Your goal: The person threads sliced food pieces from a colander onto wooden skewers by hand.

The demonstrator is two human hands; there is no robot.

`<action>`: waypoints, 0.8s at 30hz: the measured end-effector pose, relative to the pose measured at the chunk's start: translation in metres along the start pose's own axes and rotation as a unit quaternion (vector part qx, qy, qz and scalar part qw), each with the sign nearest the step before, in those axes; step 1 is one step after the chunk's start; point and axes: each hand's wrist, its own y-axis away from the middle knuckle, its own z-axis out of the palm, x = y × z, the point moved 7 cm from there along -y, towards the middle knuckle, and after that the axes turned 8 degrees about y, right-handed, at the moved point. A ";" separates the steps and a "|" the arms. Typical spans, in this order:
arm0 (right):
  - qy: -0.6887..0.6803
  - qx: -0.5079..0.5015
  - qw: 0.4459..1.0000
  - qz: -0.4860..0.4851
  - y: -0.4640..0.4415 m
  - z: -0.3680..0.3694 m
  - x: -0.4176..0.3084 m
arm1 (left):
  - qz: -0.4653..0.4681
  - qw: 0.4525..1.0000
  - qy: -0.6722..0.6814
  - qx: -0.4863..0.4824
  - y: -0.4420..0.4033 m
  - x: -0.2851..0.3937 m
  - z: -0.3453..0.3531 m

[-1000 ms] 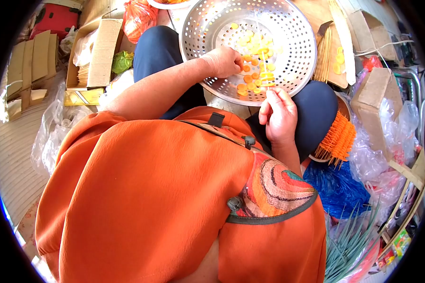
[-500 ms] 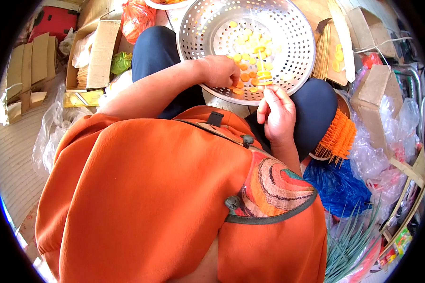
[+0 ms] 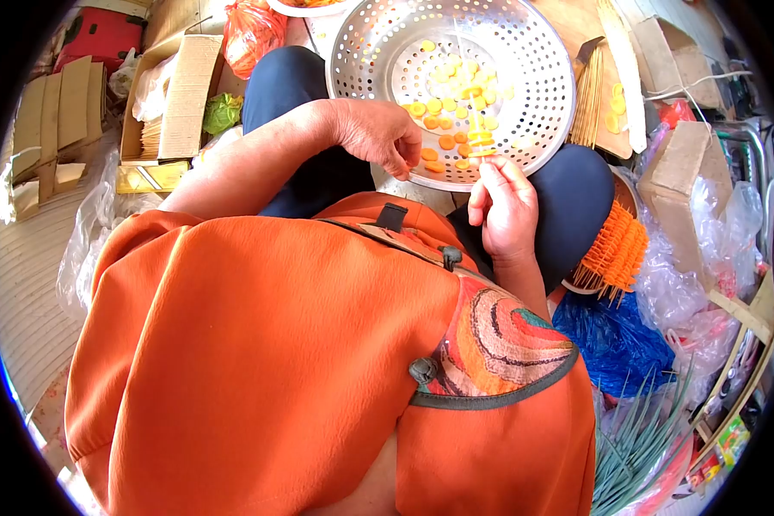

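My right hand pinches the lower end of a thin skewer, which runs up over the colander and carries several orange-yellow carrot slices. My left hand is at the colander's near left rim, its fingers drawn together and pointing down; whatever they hold is hidden. Between my knees sits a perforated metal colander with loose carrot slices spread over its bottom. Several slices lie close to the fingers of both hands.
Bare skewers lie on a board to the right, near a few carrot slices. Loaded orange skewers rest beside my right knee. A cardboard box and a red bag are at left; a blue bag is at right.
My left hand has moved back left, from over the slices to the colander's rim. The right hand and the skewer stay in nearly the same place.
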 end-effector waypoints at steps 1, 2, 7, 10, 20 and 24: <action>0.001 0.001 1.000 0.002 0.000 0.000 0.000 | 0.000 1.000 0.000 0.001 0.001 0.000 0.000; 0.002 0.000 1.000 0.001 0.000 0.001 0.000 | -0.001 1.000 0.015 0.002 0.004 0.003 -0.001; 0.026 -0.028 0.999 0.007 0.001 0.003 0.003 | 0.018 0.996 0.029 0.081 0.005 0.002 -0.015; 0.031 -0.056 0.998 0.009 0.003 0.006 0.003 | -0.039 0.921 0.263 0.286 0.017 -0.015 -0.047; 0.101 -0.096 0.988 0.071 0.007 0.011 0.008 | 0.061 0.650 0.590 0.474 0.015 -0.059 -0.070; 0.110 -0.101 0.985 0.080 0.007 0.012 0.008 | 0.097 0.637 0.612 0.458 0.018 -0.057 -0.079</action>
